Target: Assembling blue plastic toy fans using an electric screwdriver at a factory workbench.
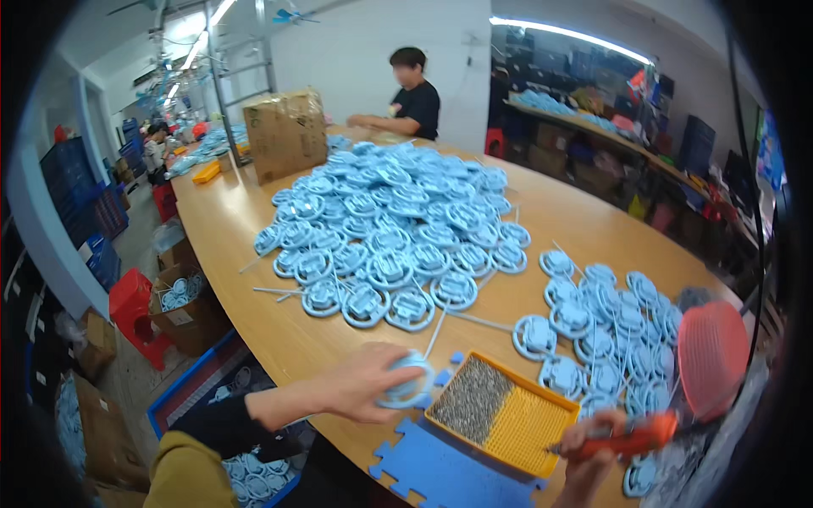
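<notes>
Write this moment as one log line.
Left hand: holding round light-blue part | right hand: gripping orange handheld tool | yellow tray: grey pieces on left side | table: light-blue parts piled

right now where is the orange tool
In the head view, the orange tool is at the lower right, in the right hand, its tip by the right edge of the yellow tray, below the pink basket.

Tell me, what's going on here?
A person's left hand holds a round light-blue part beside a yellow tray. The right hand grips an orange tool, its tip near the tray's right edge. Small metal pieces cover the tray's left portion. A large heap of similar parts lies farther up the table, with a smaller group to the right.
</notes>
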Demonstrator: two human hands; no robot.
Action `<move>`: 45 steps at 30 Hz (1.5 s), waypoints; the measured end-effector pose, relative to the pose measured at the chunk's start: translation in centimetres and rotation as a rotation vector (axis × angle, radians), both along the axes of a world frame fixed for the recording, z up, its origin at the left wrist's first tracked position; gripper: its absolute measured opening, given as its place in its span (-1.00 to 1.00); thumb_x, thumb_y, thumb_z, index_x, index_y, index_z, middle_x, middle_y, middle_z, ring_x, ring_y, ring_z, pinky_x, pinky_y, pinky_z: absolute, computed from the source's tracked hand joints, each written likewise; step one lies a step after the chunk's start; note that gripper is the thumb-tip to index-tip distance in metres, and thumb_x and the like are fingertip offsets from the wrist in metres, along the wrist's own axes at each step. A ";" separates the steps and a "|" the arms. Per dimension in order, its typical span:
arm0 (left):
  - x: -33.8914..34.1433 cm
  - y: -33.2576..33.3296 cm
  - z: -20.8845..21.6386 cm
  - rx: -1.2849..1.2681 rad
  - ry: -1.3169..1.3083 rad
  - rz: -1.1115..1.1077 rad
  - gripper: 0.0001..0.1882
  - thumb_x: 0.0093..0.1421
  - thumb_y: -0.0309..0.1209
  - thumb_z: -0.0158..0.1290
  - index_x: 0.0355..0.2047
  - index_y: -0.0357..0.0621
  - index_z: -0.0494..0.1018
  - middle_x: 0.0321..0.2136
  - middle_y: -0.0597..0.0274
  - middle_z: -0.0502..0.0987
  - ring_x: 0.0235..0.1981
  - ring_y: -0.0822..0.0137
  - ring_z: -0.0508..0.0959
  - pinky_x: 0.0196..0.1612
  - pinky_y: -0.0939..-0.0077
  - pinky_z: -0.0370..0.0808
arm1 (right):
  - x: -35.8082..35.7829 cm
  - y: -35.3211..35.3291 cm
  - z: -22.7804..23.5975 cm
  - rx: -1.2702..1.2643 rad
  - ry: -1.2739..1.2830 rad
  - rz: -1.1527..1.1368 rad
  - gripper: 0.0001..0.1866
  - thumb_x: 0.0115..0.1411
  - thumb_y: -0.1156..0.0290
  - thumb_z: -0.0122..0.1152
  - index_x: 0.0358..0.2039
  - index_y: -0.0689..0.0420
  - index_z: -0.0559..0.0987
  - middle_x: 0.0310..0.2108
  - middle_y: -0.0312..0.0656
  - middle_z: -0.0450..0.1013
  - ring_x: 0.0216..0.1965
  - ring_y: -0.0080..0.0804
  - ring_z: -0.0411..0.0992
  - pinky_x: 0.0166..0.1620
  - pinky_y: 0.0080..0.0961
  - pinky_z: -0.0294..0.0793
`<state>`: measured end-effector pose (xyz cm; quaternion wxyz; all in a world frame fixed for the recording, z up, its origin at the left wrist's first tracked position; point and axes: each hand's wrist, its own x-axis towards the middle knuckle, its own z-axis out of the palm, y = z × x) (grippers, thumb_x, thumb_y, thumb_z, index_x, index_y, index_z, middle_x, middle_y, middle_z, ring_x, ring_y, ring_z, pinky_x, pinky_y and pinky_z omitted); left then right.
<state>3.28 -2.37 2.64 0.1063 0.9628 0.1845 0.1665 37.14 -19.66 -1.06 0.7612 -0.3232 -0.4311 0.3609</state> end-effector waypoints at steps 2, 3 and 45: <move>-3.6 -2.2 -3.5 -0.129 0.076 0.197 -0.27 -0.14 -0.18 0.20 0.09 -0.04 0.30 0.02 -0.20 0.28 0.03 -0.14 0.32 0.05 0.10 0.29 | -3.3 2.1 4.3 -0.073 0.091 0.041 -0.13 0.04 0.07 0.25 0.17 0.37 0.10 -0.69 -0.19 0.35 -0.68 -0.42 0.33 -0.53 -0.51 0.40; -4.4 -2.9 -4.2 -0.159 0.084 0.165 -0.27 -0.14 -0.18 0.20 0.09 -0.04 0.30 0.02 -0.20 0.28 0.03 -0.14 0.32 0.05 0.10 0.29 | -4.6 3.3 5.6 -0.029 0.152 0.273 -0.10 0.03 0.03 0.28 0.17 0.36 0.10 -0.66 -0.19 0.37 -0.65 -0.43 0.35 -0.54 -0.55 0.38; 0.8 -16.3 -7.9 -0.377 -0.319 0.550 -0.80 -0.13 -0.60 0.14 -0.42 -0.20 0.43 -0.26 0.04 0.39 -0.15 0.06 0.40 -0.06 0.27 0.34 | 0.6 9.2 -1.5 -0.003 -0.130 -0.205 -0.44 0.01 -0.11 0.30 -0.29 0.12 0.39 -0.55 -0.28 0.33 -0.50 -0.44 0.33 -0.39 -0.50 0.35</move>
